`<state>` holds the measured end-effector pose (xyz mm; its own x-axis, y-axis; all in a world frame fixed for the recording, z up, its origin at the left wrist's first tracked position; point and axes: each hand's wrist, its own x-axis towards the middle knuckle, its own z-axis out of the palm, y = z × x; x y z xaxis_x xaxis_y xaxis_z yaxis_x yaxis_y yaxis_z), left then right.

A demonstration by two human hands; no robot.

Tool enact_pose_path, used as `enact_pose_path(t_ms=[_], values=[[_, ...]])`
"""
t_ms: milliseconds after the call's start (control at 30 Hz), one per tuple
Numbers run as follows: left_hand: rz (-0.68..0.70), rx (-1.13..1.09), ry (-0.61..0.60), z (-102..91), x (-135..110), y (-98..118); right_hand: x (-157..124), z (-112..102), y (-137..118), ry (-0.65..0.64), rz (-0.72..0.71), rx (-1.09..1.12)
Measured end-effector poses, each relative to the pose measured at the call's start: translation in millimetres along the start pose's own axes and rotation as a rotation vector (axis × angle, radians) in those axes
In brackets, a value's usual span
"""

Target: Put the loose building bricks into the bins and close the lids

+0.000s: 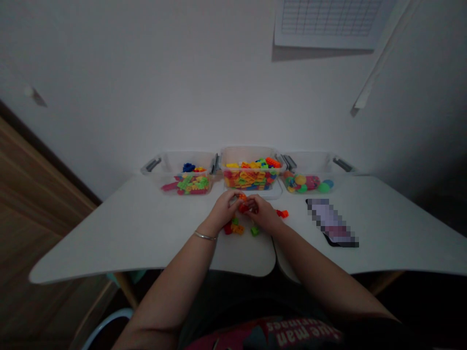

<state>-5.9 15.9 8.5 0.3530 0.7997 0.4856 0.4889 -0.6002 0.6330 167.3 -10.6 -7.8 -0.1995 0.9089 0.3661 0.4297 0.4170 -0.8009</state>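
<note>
Close together above the white table, my left hand (225, 206) and my right hand (263, 212) meet over small plastic building blocks. An orange building block (242, 197) is pinched in the left fingers. The right fingers close on a red building block (243, 208) that touches the orange one; whether they are joined I cannot tell. Below the hands lie a dark red block (228, 228), a yellow-orange block (238, 229) and green blocks (254, 231). Red and orange pieces (282, 214) rest just right of my right hand, partly hidden by it.
Three clear plastic bins stand against the wall: a left bin (164, 165), a middle bin (251, 152) heaped with blocks, and a right bin (314, 163) with coloured balls. A white lid (272, 193) lies before the middle one. To the right is a phone (332, 222).
</note>
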Motion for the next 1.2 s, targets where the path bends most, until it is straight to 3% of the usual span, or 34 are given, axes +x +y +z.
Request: enact_pose_path(t_ms=[67,200,367,600,767,967,1200], values=[[0.006,0.048,0.03,-0.2,0.9,-2.8,-0.4,0.6,-1.1,-0.008,-0.013,-0.018],[-0.005,0.118,0.104,-1.4,1.9,-6.5,2.3,-5.0,-4.4,0.13,-0.12,-0.116],[-0.028,0.148,0.136,-3.7,0.6,-9.1,16.0,-30.4,-12.7,0.446,-0.312,-0.206],[-0.079,0.149,0.095,-2.8,-1.6,-14.9,50.1,-66.7,-8.6,0.628,-0.209,-0.305],[-0.074,0.113,0.089,-2.9,-3.1,-16.0,66.2,-72.9,-6.9,0.586,-0.117,-0.452],[-0.083,0.113,0.077,-1.8,-3.5,-18.6,69.7,-68.5,-9.4,0.466,-0.123,-0.696],[-0.081,0.108,0.059,-0.8,-3.3,-18.7,62.4,-62.1,-5.1,0.376,-0.205,-0.766]])
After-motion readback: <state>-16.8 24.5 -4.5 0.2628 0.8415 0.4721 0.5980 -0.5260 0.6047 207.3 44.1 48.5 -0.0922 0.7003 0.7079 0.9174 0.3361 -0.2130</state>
